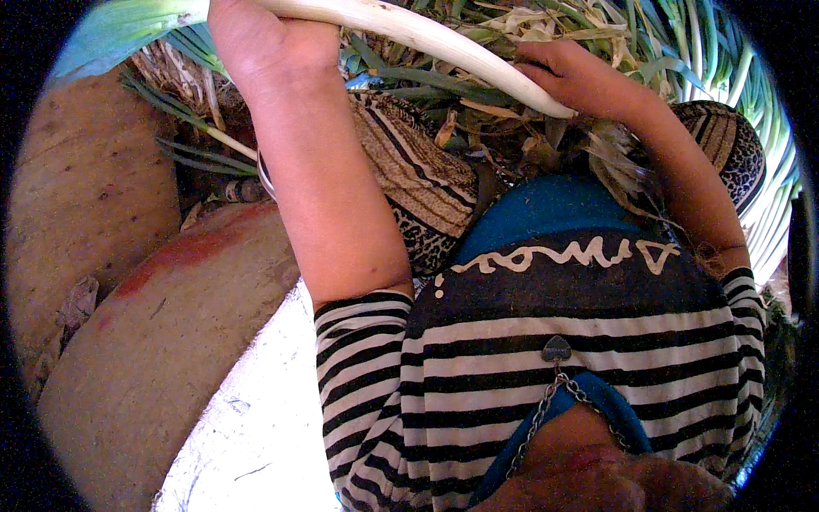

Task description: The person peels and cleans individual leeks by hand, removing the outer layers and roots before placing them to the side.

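Note:
A long, thick-stemmed green onion (409, 27) runs across the top of the head view. Its green leaves (137, 32) spread to the upper left, and its pale shaft slopes down to the right, narrowing at the lower end. My left hand (272, 38) grips it near where the leaves begin; the fingers are partly cut off by the frame's top edge. Close to the narrow end, my right hand (569, 70) has its bent fingers against the shaft, the fingertips hidden behind it. Both hands are above my lap, over a litter of stripped leaves (448, 83).
Many green onions (748, 96) lie in a mass at the right. More leaves and dried roots (185, 77) are at the upper left, near a small bottle (243, 191). A brown, red-stained surface (205, 281) curves along my left side. Patterned trousers (422, 185) cover my legs.

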Available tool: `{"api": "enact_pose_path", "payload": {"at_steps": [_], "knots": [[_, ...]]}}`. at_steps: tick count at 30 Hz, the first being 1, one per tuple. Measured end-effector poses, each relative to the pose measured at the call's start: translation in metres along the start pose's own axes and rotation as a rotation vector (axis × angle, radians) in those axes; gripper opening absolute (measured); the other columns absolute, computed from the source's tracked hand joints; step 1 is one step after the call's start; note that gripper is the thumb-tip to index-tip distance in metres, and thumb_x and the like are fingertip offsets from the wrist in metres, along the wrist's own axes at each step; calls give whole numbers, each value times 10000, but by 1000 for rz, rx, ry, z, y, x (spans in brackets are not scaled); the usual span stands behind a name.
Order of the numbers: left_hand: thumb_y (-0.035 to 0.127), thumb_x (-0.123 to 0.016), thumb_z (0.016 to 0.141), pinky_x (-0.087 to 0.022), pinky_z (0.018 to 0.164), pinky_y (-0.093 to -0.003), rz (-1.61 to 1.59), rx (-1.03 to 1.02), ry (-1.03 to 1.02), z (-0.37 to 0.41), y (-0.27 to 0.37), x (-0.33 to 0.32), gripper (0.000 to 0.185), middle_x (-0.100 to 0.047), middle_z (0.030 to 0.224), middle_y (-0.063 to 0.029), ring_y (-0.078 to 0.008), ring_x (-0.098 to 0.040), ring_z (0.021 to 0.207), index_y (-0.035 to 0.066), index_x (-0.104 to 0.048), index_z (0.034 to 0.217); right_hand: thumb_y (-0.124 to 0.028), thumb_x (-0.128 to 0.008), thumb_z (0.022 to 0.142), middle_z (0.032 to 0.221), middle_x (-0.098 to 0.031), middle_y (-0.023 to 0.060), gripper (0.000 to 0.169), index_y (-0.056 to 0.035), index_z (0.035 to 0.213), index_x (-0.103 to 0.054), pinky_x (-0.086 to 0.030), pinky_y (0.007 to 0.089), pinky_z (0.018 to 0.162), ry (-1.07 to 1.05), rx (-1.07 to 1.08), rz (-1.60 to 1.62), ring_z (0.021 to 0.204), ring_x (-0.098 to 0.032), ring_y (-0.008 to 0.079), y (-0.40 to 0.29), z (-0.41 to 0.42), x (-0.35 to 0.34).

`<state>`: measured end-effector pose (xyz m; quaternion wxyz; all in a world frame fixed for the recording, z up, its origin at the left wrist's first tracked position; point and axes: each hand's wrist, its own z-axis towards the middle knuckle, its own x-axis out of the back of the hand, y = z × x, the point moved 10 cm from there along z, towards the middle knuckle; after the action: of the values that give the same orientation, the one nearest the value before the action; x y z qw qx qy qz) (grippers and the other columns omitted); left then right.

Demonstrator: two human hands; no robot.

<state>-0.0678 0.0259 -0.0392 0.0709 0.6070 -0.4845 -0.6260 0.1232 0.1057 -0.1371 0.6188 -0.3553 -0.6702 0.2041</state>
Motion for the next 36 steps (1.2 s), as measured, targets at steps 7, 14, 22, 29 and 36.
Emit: {"api": "enact_pose_path", "payload": {"at_steps": [7,14,22,29,36], "knots": [[145,-455,809,-312,443,-261,-48,66,-60,7,-3,2,218,-317,529,6,-115,-329,465,108,-331,633,-237,-466,837,776,-572,188,265,-11,945,-554,-439,399,649,-40,-67,27,697,-567,320,6,1,-2],[171,-458,802,-306,420,-263,-66,73,-10,10,2,13,222,-312,513,6,-123,-314,446,108,-338,626,-246,-455,842,769,-575,188,263,-23,926,-565,-447,405,645,-43,-73,-37,691,-569,327,3,2,-1],[188,-431,773,-274,455,-289,-91,362,-320,46,-4,17,249,-266,491,6,-140,-292,466,105,-293,583,-186,-476,803,747,-579,176,209,-51,944,-551,-439,425,630,-464,-183,-355,717,-571,344,10,-25,-45],[214,-402,775,-275,465,-294,-174,300,-278,48,19,27,272,-253,485,11,-138,-293,467,126,-265,557,-152,-523,757,759,-574,162,235,-26,955,-537,-428,363,650,-295,-113,-20,709,-563,282,22,-30,-32],[218,-407,766,-265,449,-279,-387,496,-317,30,8,13,280,-266,475,12,-124,-304,443,128,-279,534,-222,-503,844,836,-563,154,322,2,1074,-478,-431,327,696,184,-73,85,772,-553,203,16,-7,43]]}}
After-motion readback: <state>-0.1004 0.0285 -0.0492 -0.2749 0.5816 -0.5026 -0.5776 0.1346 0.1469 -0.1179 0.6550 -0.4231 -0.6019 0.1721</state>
